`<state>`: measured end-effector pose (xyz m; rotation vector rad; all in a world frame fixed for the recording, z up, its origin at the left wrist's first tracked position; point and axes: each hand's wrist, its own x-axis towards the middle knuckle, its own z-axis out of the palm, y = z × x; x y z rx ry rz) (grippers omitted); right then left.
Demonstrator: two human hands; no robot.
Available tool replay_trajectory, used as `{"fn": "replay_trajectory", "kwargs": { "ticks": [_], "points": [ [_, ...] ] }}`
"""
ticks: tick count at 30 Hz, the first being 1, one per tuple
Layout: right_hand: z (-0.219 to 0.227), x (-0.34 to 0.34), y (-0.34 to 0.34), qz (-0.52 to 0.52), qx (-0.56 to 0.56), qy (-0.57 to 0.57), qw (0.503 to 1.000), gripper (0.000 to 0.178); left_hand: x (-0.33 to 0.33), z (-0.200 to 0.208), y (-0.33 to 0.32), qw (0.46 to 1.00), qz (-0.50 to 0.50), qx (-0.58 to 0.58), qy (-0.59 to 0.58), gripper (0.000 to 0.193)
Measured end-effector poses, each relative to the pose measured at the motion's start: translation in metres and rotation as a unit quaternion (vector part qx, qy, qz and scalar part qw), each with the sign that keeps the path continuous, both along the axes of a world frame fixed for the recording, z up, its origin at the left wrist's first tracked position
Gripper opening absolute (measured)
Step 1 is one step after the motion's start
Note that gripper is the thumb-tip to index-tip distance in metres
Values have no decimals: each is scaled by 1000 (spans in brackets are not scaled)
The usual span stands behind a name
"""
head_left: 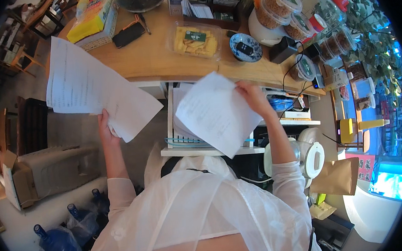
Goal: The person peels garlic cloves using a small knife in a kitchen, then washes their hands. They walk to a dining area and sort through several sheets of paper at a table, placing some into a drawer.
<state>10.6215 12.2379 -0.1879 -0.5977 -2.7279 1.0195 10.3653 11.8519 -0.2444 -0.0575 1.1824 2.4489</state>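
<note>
My left hand (106, 126) is closed on the lower edge of a stack of printed sheets (82, 85), which tilts out to the left past the counter's front edge. In my right hand (251, 98) is a white sheet of paper (216, 112), pinched at its right edge. That sheet hangs over an open white drawer (189, 150) and covers much of it. More papers (179, 109) lie inside the drawer, partly hidden. The fingers of both hands are partly behind the paper.
On the wooden counter (158, 58) are a plastic box of yellow food (197, 42), a blue-patterned bowl (246, 47), a black case (128, 35) and several clear jars (278, 1). Blue water bottles (62, 247) stand on the floor at left. A brown paper bag (335, 177) sits at right.
</note>
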Motion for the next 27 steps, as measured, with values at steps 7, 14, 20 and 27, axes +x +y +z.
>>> {"fn": "replay_trajectory", "kwargs": {
  "ticks": [7,14,20,27],
  "points": [
    [-69,-34,-19,17,138,-92,986,14,0,0,-7,1000,6,-7,12,41],
    [-109,-51,-43,0,296,-32,955,42,3,-2,-10,1000,12,-14,8,40],
    [-120,-65,-49,-1,252,-28,967,56,3,-8,-8,1000,24,-16,9,39],
    [-106,-69,-54,73,120,-139,980,54,2,0,1,1000,-11,12,10,38]
  ]
}}
